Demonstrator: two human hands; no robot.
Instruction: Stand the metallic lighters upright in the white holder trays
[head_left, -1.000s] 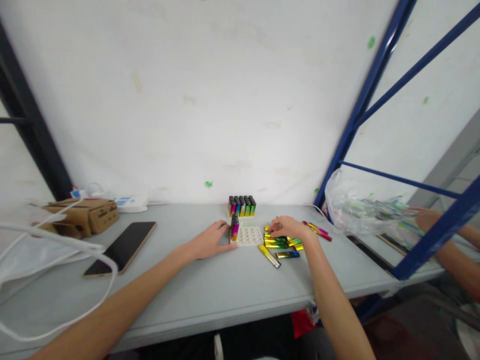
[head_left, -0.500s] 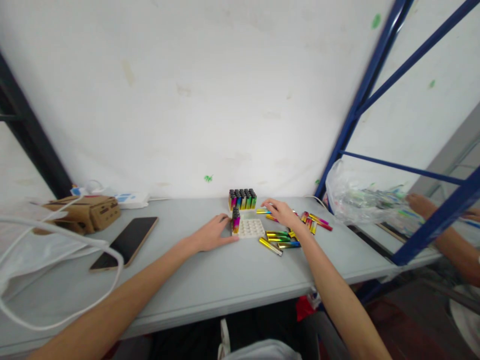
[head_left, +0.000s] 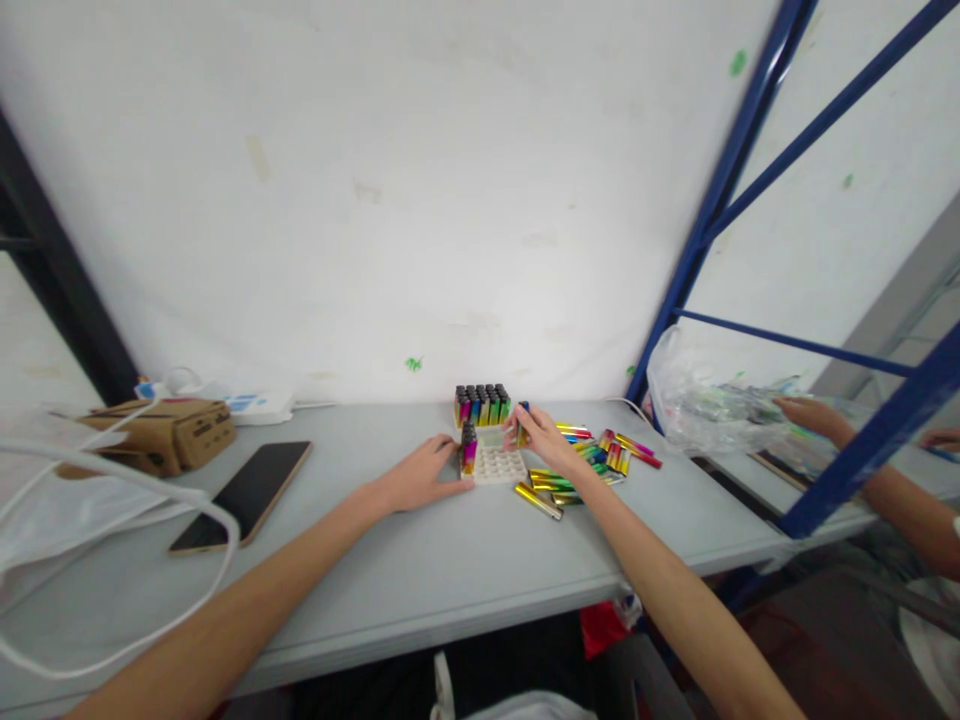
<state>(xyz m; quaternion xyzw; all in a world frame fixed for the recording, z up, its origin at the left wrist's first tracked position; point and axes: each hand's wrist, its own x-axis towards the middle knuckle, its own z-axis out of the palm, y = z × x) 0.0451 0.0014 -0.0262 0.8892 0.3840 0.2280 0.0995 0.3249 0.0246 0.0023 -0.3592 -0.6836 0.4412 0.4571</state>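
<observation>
A white tray (head_left: 501,466) with rows of small holes lies on the table. Several upright lighters (head_left: 469,452), pink to yellow with black tops, stand along its left side. At that end, my left hand (head_left: 426,474) grips the tray, its thumb along the front corner and its fingers behind. Over the tray's right back part, my right hand (head_left: 546,443) pinches a lighter (head_left: 523,422) held upright, blue at the top. Right of the tray is a loose pile of shiny lighters (head_left: 559,480) lying flat. Behind it stands a full block of upright lighters (head_left: 482,406).
A phone (head_left: 247,495) and a cardboard box (head_left: 180,432) lie to the left, with a white cable (head_left: 225,580) looping in front. A blue metal frame (head_left: 686,260) rises on the right. Beyond it, another person's hand (head_left: 810,415) is at a clear plastic bag (head_left: 686,400).
My right hand has moved left from the pile's back edge to above the tray, now with a lighter upright in its fingers. My left hand stays at the tray's left end.
</observation>
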